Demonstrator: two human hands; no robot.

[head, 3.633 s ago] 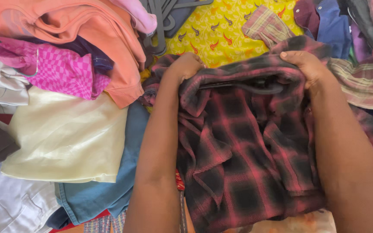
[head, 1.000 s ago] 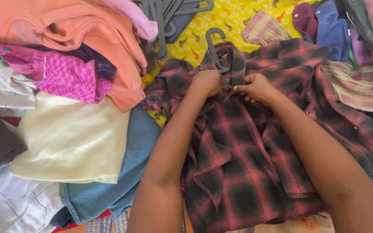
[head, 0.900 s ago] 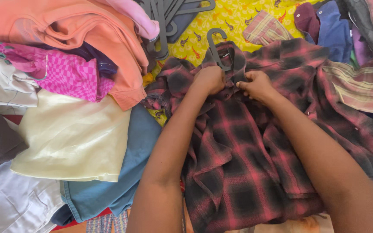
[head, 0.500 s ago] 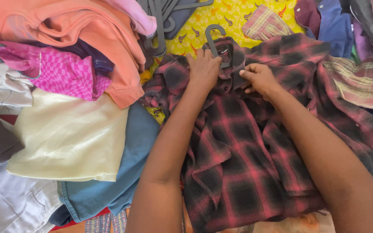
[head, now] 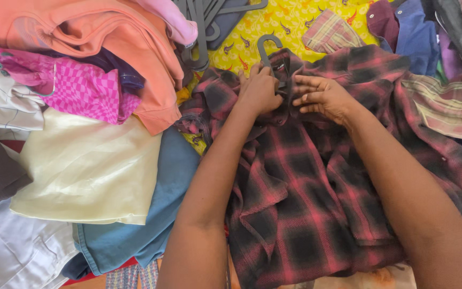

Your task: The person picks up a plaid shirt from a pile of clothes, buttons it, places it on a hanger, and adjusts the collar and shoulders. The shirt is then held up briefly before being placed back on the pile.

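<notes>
- left hand (head: pixel 259 91) curled loosely on the collar of the red-black plaid shirt (head: pixel 316 187), right by the grey hanger (head: pixel 267 48) hook
- right hand (head: pixel 324 97) flat, fingers spread, on the collar too
- orange top (head: pixel 108 37), pink checked cloth (head: pixel 81 91), cream fabric (head: pixel 89 171) heaped left
- spare hangers (head: pixel 204 21) far, on yellow cloth (head: pixel 290 18)

Orange garment (head: pixel 108 32), pink checked cloth (head: pixel 81 91), cream fabric (head: pixel 89 171), grey hangers (head: pixel 204 21) on yellow cloth (head: pixel 290 21).

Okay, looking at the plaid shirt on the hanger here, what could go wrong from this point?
The grey hanger shows only its hook above the collar, so it might sit crooked inside the red and black plaid shirt. The left hand and right hand press only near the collar; the lower front looks rumpled and may crease. The hook lies near the spare hangers and might snag them.
</notes>
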